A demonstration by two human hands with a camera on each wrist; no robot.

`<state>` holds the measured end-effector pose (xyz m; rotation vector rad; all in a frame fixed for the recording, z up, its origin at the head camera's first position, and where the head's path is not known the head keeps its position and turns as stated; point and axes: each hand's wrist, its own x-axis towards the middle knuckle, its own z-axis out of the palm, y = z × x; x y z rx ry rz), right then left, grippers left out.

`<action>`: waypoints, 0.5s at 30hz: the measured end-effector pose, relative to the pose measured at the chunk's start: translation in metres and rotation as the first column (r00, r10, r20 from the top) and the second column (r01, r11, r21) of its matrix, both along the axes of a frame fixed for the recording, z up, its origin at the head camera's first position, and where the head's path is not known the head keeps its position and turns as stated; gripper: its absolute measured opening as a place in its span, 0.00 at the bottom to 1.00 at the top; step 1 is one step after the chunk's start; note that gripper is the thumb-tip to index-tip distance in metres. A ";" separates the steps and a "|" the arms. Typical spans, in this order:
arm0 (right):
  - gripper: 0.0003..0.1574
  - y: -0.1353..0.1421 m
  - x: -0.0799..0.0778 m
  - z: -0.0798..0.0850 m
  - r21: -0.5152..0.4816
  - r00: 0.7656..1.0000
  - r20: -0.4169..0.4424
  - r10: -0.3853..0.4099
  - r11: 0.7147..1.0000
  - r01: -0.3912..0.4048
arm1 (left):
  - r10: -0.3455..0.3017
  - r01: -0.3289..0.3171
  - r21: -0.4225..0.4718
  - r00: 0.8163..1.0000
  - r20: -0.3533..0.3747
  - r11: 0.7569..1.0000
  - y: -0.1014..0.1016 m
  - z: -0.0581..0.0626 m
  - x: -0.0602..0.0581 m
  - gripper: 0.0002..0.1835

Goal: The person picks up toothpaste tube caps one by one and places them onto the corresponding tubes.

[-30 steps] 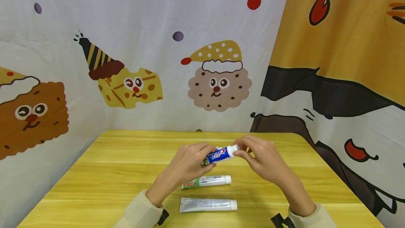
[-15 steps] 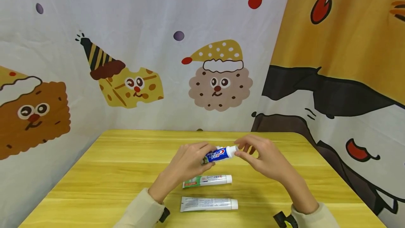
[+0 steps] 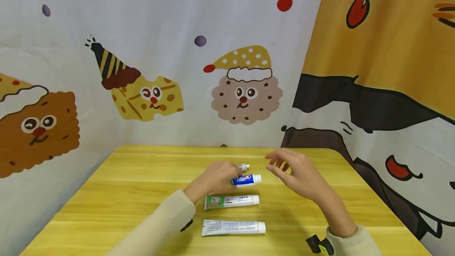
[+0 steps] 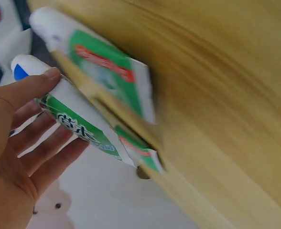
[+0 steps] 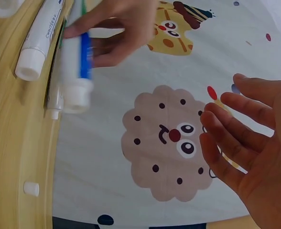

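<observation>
My left hand (image 3: 215,177) holds a blue, white and green toothpaste tube (image 3: 247,180) low over the table, its white cap towards the right. In the left wrist view, the thumb lies on one side of this tube (image 4: 78,117), with the fingers behind it. Just beyond it lies a toothpaste tube with a bare nozzle (image 3: 243,167), partly hidden by the left hand. Raised to the right, my right hand (image 3: 296,175) holds nothing, its fingers loosely bent and apart from the tube. A small loose white cap (image 5: 31,189) stands on the table in the right wrist view.
Nearer on the wooden table (image 3: 142,185) lie a green-and-white toothpaste tube (image 3: 232,201) and a mostly white toothpaste tube (image 3: 233,227), roughly parallel, both capped. Behind the table's far edge hangs a cartoon-printed curtain (image 3: 160,31).
My right fingers, which were at the held tube's cap, are now clear of it. My left hand has lowered the tube towards the table, uncovering the bare nozzle behind it.
</observation>
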<state>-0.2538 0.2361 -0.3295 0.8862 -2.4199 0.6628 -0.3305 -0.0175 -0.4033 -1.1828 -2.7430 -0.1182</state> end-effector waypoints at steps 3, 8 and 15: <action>0.10 0.001 0.000 -0.001 0.001 1.000 0.006 -0.005 1.000 0.005 | -0.006 0.006 -0.082 1.000 -0.003 0.997 0.004 -0.010 -0.010 0.10; 0.09 0.002 -0.002 -0.001 0.012 1.000 0.010 -0.015 1.000 0.015 | 0.032 -0.029 -0.134 0.999 0.022 0.991 0.010 -0.019 -0.018 0.10; 0.08 0.003 -0.004 -0.001 0.020 1.000 0.020 -0.022 1.000 0.021 | 0.064 -0.056 -0.109 0.995 0.072 0.992 0.011 -0.018 -0.018 0.09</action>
